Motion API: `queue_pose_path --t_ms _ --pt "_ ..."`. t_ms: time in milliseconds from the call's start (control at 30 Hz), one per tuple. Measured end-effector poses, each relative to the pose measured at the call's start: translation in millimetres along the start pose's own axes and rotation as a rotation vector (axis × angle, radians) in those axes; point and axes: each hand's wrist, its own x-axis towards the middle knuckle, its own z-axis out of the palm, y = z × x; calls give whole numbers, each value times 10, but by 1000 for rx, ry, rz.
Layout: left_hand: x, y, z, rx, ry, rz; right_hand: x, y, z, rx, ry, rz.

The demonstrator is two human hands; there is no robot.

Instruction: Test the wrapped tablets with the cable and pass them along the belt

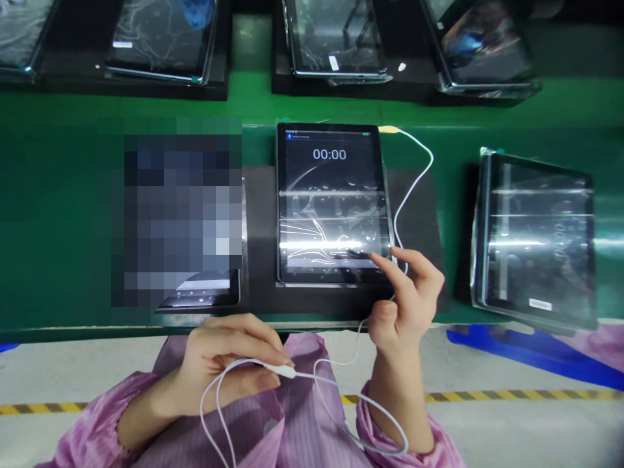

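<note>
In the middle of the bench a tablet [331, 208] lies with its screen lit, reading 00:00 near the top under a wrinkled clear film. My right hand [409, 292] is at its lower right corner, index fingertip over or on the glass and the other fingers apart. A white earphone cord [414, 146] runs from a yellowish plug [389, 129] at the tablet's upper right, down past my right hand. Below the bench edge my left hand [234, 354] pinches this cord at a small white joint, with loops hanging under it.
Left of the middle tablet lies another tablet [229, 296], mostly blurred out. A film-wrapped tablet [536, 240] rests at the right. Several more tablets, including one tablet [336, 39], line the back on black boxes. The bench [49, 214] is green.
</note>
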Motion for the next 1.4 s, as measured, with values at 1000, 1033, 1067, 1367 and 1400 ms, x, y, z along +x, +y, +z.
queue_pose_path --t_ms 1000,1033,1067,1367,1400 --pt "-56 54 -73 219 -135 -10 224 32 -167 103 -14 54" --pt "-82 69 -95 285 -197 -62 350 87 -206 89 -25 50" --pt "-119 84 -124 354 -262 -133 505 162 -233 62 -32 47" --pt "-806 395 -671 797 -108 -467 2051 1066 314 -120 -388 -17" --pt "-882 457 -753 805 -22 -433 2125 1123 389 -107 -436 -44"
